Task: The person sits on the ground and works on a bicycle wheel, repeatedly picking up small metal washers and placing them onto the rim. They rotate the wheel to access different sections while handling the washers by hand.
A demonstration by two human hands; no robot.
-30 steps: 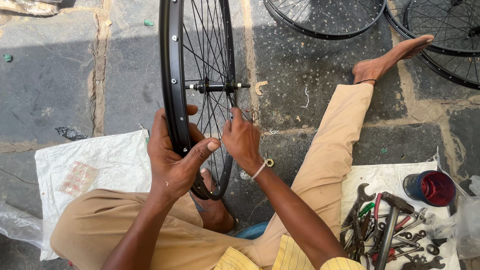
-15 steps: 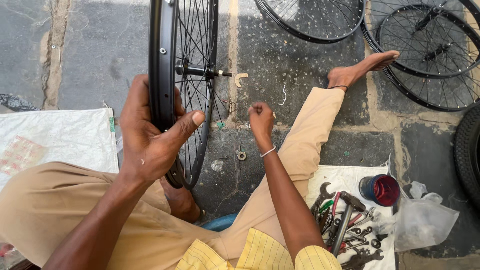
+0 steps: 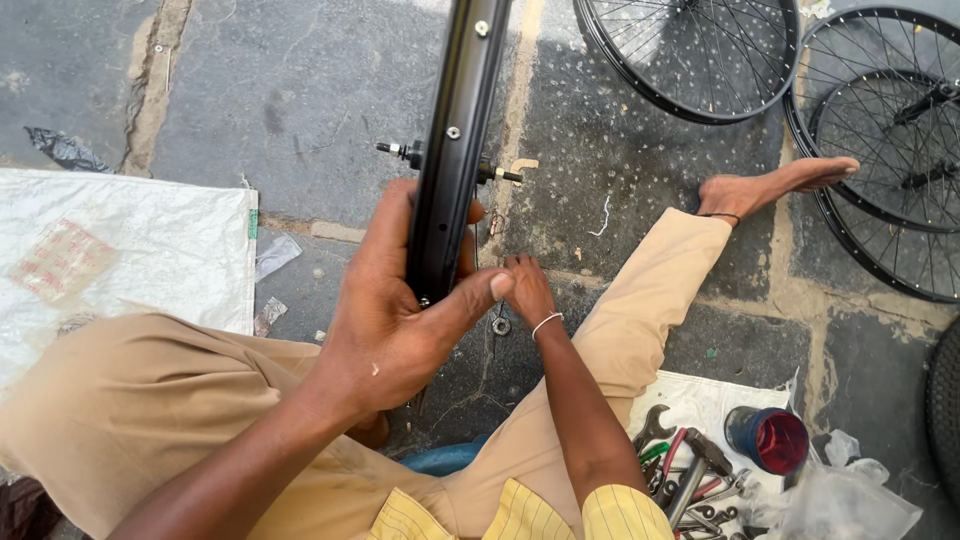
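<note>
Two hands worked one black spoked metal bicycle wheel [image 3: 455, 130] standing upright between the legs: left hand [image 3: 400, 320] wrapped around its stiff, light-looking rim, its soundest hold, right hand [image 3: 525, 290] pinched beside it, contents unclear.

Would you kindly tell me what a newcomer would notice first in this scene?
First, the black bicycle rim standing upright at centre, gripped by the left hand, with the right hand low beside it. Next, the spoked wheels lying top right, and the pile of wrenches at bottom right.
</note>
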